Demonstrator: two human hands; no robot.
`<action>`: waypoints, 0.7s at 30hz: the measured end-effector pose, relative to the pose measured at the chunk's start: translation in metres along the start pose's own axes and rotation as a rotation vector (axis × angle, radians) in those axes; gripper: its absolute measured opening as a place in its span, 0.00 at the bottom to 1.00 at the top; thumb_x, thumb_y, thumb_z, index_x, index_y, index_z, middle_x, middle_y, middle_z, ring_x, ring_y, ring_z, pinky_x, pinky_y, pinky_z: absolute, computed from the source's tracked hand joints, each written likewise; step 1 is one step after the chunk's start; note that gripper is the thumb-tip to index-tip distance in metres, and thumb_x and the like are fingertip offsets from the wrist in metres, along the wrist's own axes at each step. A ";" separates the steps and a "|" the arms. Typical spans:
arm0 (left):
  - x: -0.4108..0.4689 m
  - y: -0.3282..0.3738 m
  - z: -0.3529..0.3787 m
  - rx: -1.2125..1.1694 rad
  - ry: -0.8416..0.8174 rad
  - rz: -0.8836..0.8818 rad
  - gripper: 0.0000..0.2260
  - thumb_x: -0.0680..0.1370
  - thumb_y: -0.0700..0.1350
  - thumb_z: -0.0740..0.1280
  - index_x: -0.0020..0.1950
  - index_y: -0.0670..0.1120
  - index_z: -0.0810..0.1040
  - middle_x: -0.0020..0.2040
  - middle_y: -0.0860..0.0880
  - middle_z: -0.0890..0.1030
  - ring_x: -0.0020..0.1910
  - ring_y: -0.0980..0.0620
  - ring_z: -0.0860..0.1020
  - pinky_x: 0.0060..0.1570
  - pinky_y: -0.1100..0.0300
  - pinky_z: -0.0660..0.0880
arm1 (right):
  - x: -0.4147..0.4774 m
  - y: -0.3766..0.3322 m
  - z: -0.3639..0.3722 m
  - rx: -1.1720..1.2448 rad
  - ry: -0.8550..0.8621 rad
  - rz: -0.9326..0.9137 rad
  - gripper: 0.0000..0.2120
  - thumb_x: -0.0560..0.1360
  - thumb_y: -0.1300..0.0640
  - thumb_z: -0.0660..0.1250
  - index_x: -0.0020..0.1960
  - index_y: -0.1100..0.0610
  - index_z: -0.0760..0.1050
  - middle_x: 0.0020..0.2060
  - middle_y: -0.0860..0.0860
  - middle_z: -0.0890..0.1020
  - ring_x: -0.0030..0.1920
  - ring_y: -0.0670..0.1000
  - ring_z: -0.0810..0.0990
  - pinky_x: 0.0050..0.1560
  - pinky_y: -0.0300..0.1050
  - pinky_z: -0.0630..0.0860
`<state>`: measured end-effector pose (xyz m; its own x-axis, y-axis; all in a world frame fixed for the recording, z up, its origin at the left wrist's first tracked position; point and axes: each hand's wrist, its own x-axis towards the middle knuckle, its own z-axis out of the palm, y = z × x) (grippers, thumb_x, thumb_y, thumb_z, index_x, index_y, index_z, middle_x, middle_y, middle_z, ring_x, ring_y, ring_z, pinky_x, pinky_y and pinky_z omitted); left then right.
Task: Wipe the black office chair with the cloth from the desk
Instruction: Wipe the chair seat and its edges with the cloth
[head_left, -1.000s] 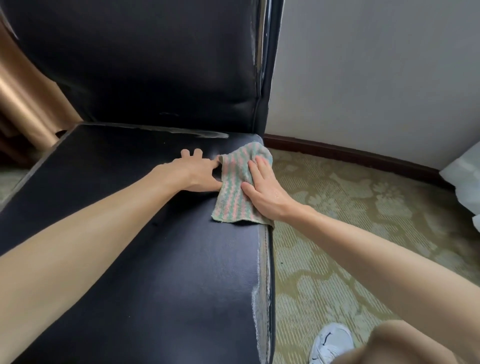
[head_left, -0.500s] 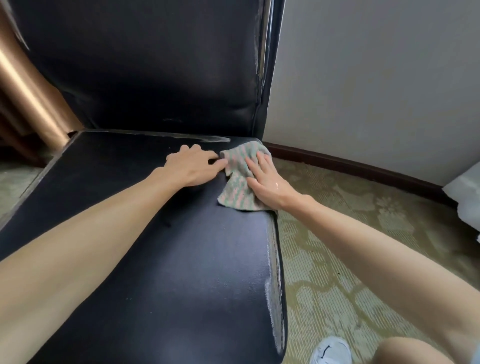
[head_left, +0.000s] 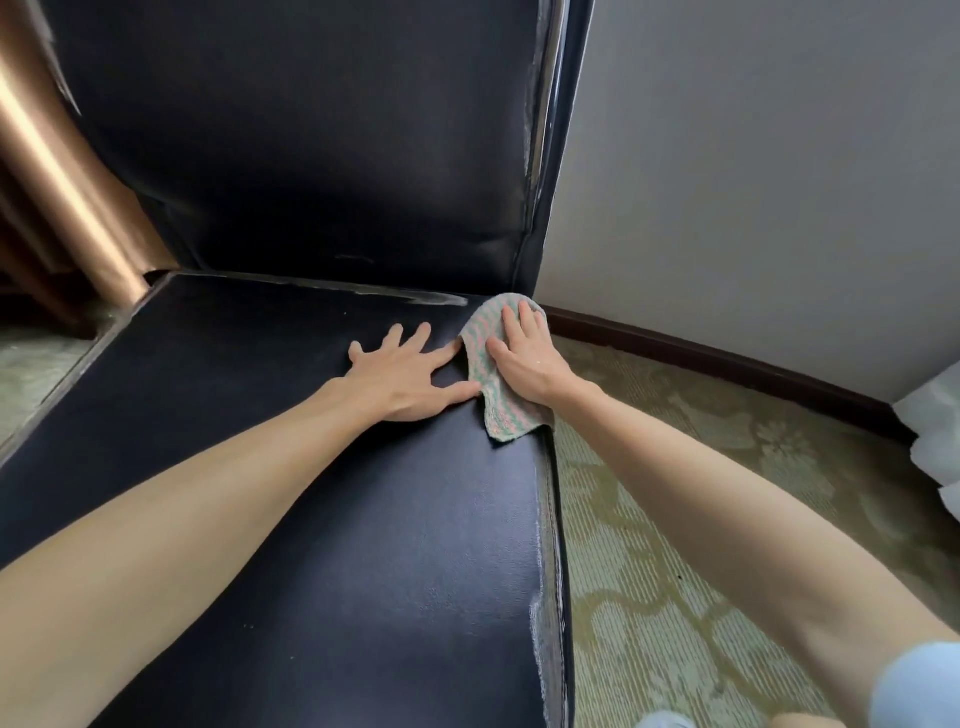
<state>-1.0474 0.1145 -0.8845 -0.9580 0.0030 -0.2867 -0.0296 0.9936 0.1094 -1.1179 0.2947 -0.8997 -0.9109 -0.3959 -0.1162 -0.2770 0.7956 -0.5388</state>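
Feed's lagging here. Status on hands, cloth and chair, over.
Right hand flat on cloth, rear right corner of chair seat. Left hand spread on seat beside it. Nothing blocking.

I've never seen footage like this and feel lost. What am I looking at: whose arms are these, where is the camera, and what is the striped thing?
There is no machine here. A person wears a wide-angle camera on the head, so this single picture looks forward and down along their own two bare arms.

The dark thing is a black office chair, and its seat fills the middle of the view.

The left hand lies flat on the seat with its fingers spread. The right hand presses flat on a pink-and-green striped cloth near the seat's back right corner.

Neither hand grips anything; the cloth is pressed down, not clutched. To the right are a patterned carpet and a pale wall.
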 end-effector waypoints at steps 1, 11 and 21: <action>0.000 0.001 -0.001 0.009 -0.002 -0.001 0.43 0.63 0.82 0.41 0.75 0.68 0.43 0.80 0.53 0.44 0.78 0.44 0.44 0.68 0.31 0.47 | -0.002 -0.001 0.000 -0.006 0.002 -0.006 0.30 0.82 0.48 0.48 0.79 0.60 0.44 0.79 0.55 0.42 0.77 0.52 0.35 0.75 0.50 0.39; -0.002 0.000 0.000 0.030 0.011 0.048 0.35 0.71 0.76 0.45 0.76 0.66 0.48 0.80 0.51 0.46 0.78 0.44 0.44 0.68 0.31 0.49 | -0.057 0.015 0.023 0.016 0.010 -0.069 0.30 0.83 0.48 0.45 0.79 0.59 0.39 0.78 0.50 0.38 0.76 0.46 0.34 0.69 0.38 0.33; -0.005 0.001 -0.007 0.060 0.036 0.024 0.34 0.73 0.74 0.47 0.77 0.63 0.52 0.80 0.50 0.49 0.77 0.43 0.48 0.68 0.32 0.53 | -0.009 0.006 -0.002 -0.017 -0.044 -0.035 0.29 0.83 0.49 0.47 0.79 0.59 0.42 0.79 0.52 0.41 0.77 0.48 0.37 0.71 0.41 0.36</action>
<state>-1.0448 0.1146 -0.8759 -0.9679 0.0239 -0.2503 0.0095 0.9982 0.0584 -1.1116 0.3041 -0.8999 -0.8865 -0.4427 -0.1345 -0.3136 0.7887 -0.5287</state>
